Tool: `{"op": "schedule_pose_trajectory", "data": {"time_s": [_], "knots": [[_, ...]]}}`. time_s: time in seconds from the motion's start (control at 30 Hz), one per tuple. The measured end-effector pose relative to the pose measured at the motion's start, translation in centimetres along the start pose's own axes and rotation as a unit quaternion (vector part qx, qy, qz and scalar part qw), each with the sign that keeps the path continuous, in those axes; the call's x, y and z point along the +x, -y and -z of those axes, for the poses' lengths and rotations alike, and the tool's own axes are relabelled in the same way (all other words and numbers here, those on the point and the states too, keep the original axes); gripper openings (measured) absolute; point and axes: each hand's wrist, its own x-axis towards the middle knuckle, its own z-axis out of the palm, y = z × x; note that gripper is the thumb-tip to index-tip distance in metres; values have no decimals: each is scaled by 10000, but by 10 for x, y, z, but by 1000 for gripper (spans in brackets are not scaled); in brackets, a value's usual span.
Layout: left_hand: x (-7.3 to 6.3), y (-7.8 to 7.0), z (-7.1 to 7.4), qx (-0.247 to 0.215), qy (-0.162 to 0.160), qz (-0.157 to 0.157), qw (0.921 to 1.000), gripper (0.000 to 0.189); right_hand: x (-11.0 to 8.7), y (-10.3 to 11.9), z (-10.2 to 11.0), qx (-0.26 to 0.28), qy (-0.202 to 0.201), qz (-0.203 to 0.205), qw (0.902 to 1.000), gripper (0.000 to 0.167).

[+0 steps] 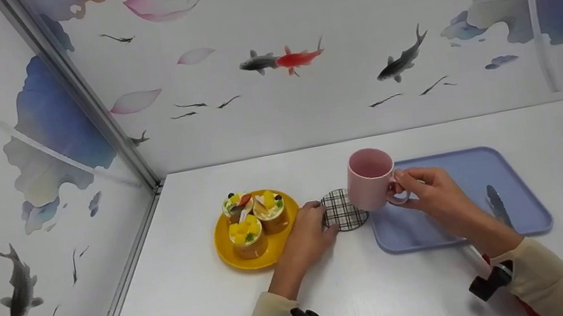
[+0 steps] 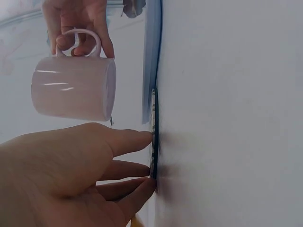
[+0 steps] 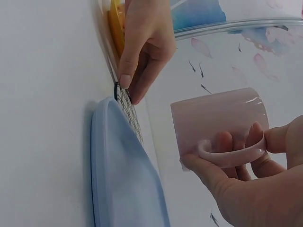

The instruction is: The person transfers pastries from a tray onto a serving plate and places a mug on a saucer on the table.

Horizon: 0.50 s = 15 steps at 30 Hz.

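Observation:
A pink mug (image 1: 369,183) is held up by its handle in my right hand (image 1: 433,195). In the right wrist view the fingers curl through and around the handle (image 3: 234,157). The mug is upright, above the gap between the coaster and the tray. A round checked coaster (image 1: 344,210) lies on the table below and to the left of it. My left hand (image 1: 306,237) grips the coaster's left rim with thumb and fingertips. In the left wrist view the coaster (image 2: 154,113) shows edge-on, and the fingertips meet its edge.
Left of the coaster stands a yellow plate (image 1: 225,247) bearing several fruit-topped dessert cups (image 1: 247,235). A blue tray (image 1: 460,168) lies to the right, with a knife (image 1: 496,202) on it partly behind my right forearm. Printed walls (image 1: 264,121) close off the back and left.

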Motion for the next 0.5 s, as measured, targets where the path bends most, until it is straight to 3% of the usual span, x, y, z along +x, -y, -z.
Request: {"op": "schedule_pose_trajectory", "data": {"time_s": [0.5], "knots": [[3,0,-1,-105,18,128,9999,55,19,-18,-26,-51,134,-362,9992,45]]}}
